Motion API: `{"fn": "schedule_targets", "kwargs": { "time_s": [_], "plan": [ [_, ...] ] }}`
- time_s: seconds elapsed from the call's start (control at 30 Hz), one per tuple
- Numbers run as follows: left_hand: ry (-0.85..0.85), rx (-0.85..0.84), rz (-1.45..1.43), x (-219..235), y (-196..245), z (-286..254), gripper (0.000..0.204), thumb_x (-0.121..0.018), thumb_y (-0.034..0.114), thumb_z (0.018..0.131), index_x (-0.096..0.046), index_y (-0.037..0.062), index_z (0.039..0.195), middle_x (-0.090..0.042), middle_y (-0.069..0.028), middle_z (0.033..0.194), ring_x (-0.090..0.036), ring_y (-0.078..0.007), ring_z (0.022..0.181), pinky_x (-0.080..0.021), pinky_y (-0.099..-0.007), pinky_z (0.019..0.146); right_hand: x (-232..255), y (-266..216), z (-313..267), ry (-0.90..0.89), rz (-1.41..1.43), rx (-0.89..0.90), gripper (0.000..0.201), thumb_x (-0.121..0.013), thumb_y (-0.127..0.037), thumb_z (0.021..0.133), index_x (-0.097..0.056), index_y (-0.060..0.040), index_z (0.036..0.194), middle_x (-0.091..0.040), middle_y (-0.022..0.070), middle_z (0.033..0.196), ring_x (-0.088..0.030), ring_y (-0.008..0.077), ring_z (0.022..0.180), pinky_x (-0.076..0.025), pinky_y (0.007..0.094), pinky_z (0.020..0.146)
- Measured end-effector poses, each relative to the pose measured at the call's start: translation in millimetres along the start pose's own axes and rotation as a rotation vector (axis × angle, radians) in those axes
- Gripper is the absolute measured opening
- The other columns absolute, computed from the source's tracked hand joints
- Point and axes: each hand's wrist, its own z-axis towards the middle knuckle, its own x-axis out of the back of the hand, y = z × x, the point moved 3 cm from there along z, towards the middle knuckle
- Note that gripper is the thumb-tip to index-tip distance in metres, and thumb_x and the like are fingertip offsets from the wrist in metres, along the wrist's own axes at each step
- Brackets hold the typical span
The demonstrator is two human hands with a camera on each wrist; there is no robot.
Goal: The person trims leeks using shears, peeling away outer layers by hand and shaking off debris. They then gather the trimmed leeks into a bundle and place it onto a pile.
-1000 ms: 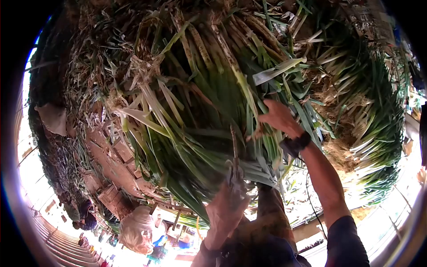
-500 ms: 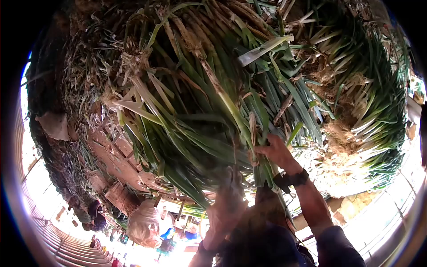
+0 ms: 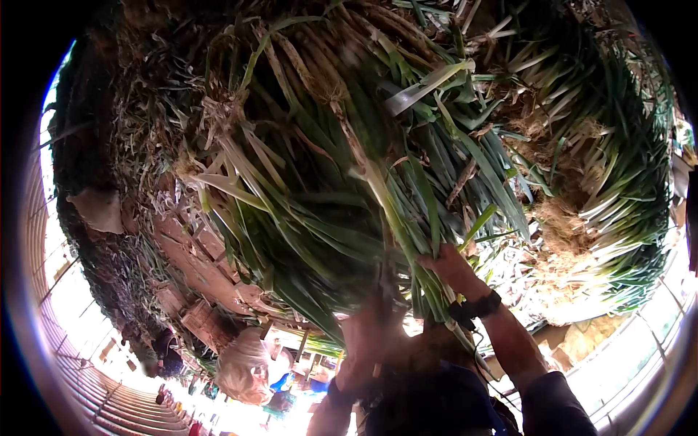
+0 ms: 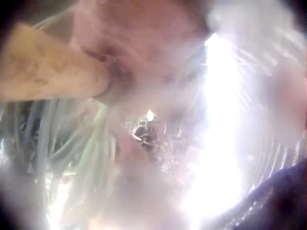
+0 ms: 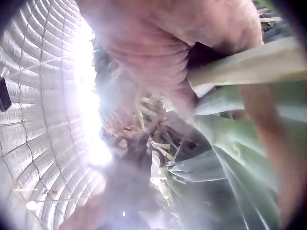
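Close to the body my left hand [image 3: 363,338] grips a tool with a pale, tapered wooden handle [image 4: 53,67]. Its narrow dark end points away from me over the leaves, blurred in the head view. My right hand [image 3: 454,272] holds leeks [image 3: 378,185] by their green leaves, just right of the tool. In the right wrist view, fingers [image 5: 158,57] curl against a pale leek leaf [image 5: 254,62], with broad green leaves hanging below. The long stalks reach away from me across the heap, their soiled root ends [image 3: 320,80] at the far side.
More leeks [image 3: 603,203] lie in a long row at right, pale stems and roots facing inward. Dry leaf litter [image 3: 145,109] covers the left, beside brown boards [image 3: 193,251]. Another person [image 3: 247,367] is at lower left. A ribbed translucent wall [image 5: 43,96] curves alongside.
My right hand has come down toward my body and taken hold of leek leaves. A leek stalk has shifted left and nearer. My left hand stays low with the tool.
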Motion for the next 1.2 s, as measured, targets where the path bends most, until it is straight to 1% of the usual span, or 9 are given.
{"fn": "schedule_targets", "kwargs": {
  "time_s": [0.47,0.53,0.57,0.7,0.77,0.87,1.0,1.07,1.2],
  "plan": [
    [0.221,-0.085,-0.003,80.5,25.9,163.3,0.047,-0.074,0.042,0.084,-0.071,0.0003,0.106,-0.067,-0.0175,0.073,-0.067,-0.0336,0.071,-0.05,-0.0426,0.069,5.1,-21.2,6.5,-0.12,0.406,-0.021,0.029,-0.059,-0.023,0.099,-0.067,0.0032,0.108,-0.071,0.0112,0.088,-0.069,0.0193,0.078,-0.055,0.0336,0.066],
    [0.194,-0.108,-0.018,72.5,18.7,147.7,0.048,-0.074,0.042,0.084,-0.07,0.0015,0.11,-0.065,-0.0152,0.07,-0.065,-0.03,0.067,-0.049,-0.0407,0.067,12.7,31.0,38.1,-0.262,0.297,0.364,0.042,-0.066,-0.031,0.098,-0.063,-0.0042,0.13,-0.069,0.008,0.112,-0.067,0.0147,0.089,-0.054,0.0301,0.077],
    [0.167,-0.129,-0.035,69.2,15.5,141.6,0.05,-0.074,0.042,0.084,-0.069,0.0026,0.115,-0.062,-0.0128,0.066,-0.062,-0.0265,0.063,-0.048,-0.0389,0.064,9.5,76.1,66.5,-0.246,0.285,0.032,0.05,-0.065,-0.031,0.097,-0.056,-0.0045,0.138,-0.066,0.0082,0.12,-0.067,0.015,0.094,-0.054,0.0311,0.079],
    [0.018,0.0,-0.016,71.3,11.2,129.0,0.055,-0.072,0.046,0.085,-0.064,0.0097,0.126,-0.071,-0.0201,0.086,-0.07,-0.0402,0.085,-0.053,-0.047,0.073,2.8,54.8,59.1,-0.155,0.269,-0.019,0.05,-0.066,-0.026,0.093,-0.055,-0.0039,0.137,-0.066,0.011,0.12,-0.067,0.0223,0.1,-0.055,0.0363,0.084],
    [-0.013,-0.004,-0.043,72.3,5.9,131.3,0.055,-0.072,0.045,0.086,-0.064,0.0104,0.127,-0.071,-0.0188,0.085,-0.07,-0.0396,0.084,-0.053,-0.0462,0.072,0.0,8.9,48.6,0.406,-0.656,0.343,0.046,-0.062,-0.015,0.09,-0.053,-0.0022,0.134,-0.068,0.0187,0.097,-0.067,0.0344,0.078,-0.051,0.0399,0.063],
    [0.051,-0.095,-0.081,73.7,1.0,140.5,0.051,-0.076,0.039,0.083,-0.068,0.0061,0.122,-0.055,-0.0081,0.06,-0.056,-0.0213,0.055,-0.045,-0.0358,0.058,-9.9,-73.3,25.4,0.86,-1.194,0.69,0.053,-0.064,-0.015,0.09,-0.05,-0.0034,0.14,-0.065,0.0227,0.11,-0.066,0.0388,0.093,-0.052,0.0434,0.075],
    [0.117,-0.122,-0.056,80.3,1.5,141.3,0.053,-0.076,0.04,0.083,-0.067,0.0073,0.124,-0.06,-0.0097,0.064,-0.061,-0.0226,0.058,-0.047,-0.0369,0.06,-25.0,-27.5,50.1,0.356,-1.125,0.599,0.049,-0.065,-0.019,0.091,-0.054,-0.0017,0.135,-0.06,0.0237,0.12,-0.06,0.038,0.11,-0.048,0.0448,0.091],
    [0.126,-0.08,-0.125,83.6,3.2,135.0,0.055,-0.076,0.04,0.083,-0.067,0.0075,0.125,-0.066,-0.0113,0.07,-0.066,-0.0238,0.064,-0.05,-0.0379,0.064,-30.8,-13.4,57.6,0.089,-0.122,0.143,0.039,-0.067,-0.022,0.09,-0.06,-0.0012,0.122,-0.06,0.0208,0.116,-0.058,0.0369,0.111,-0.046,0.0449,0.094],
    [0.167,-0.061,-0.059,90.0,-17.0,109.3,0.057,-0.076,0.041,0.082,-0.066,0.0067,0.126,-0.069,-0.0128,0.077,-0.068,-0.0253,0.068,-0.052,-0.0377,0.067,-52.1,-51.1,55.3,0.01,-0.377,0.285,0.033,-0.069,-0.021,0.088,-0.061,-0.0004,0.112,-0.063,0.0191,0.103,-0.063,0.0374,0.096,-0.05,0.0436,0.085]
  ]
}}
